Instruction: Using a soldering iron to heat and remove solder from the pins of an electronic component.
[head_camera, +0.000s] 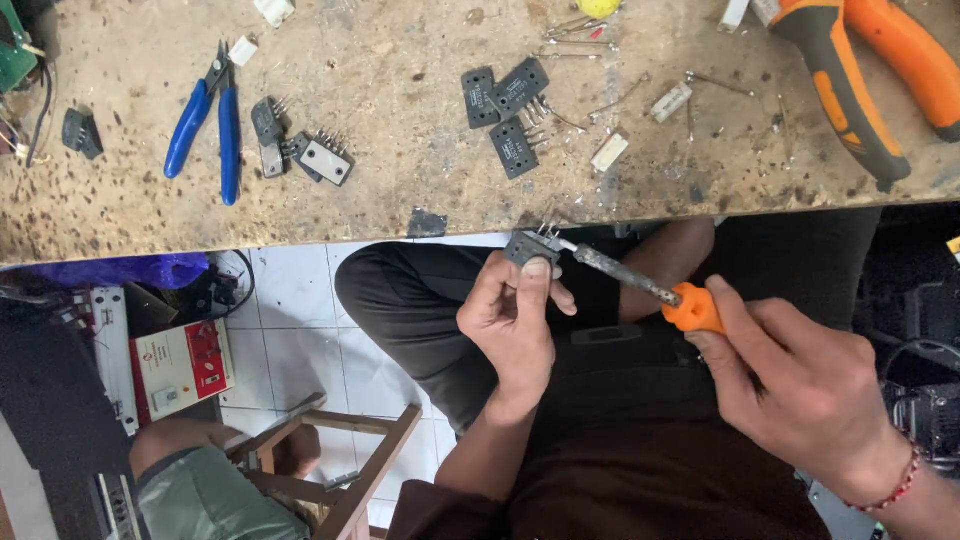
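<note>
Orange-handled iron (640, 282) gripped in my right hand (800, 385); left hand (510, 315) pinches the transistor (528, 246) at twelve o'clock, best held steady.

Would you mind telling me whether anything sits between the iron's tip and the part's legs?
Nothing visible does. The iron in the right hand has its tip right at the legs of the part held by the left hand.

We see blue-handled cutters (205, 120) at ten o'clock, dark grey transistors (505, 105) at twelve, an orange-handled soldering iron (640, 285) at centre, on our speckled brown workbench (400, 190)
</note>
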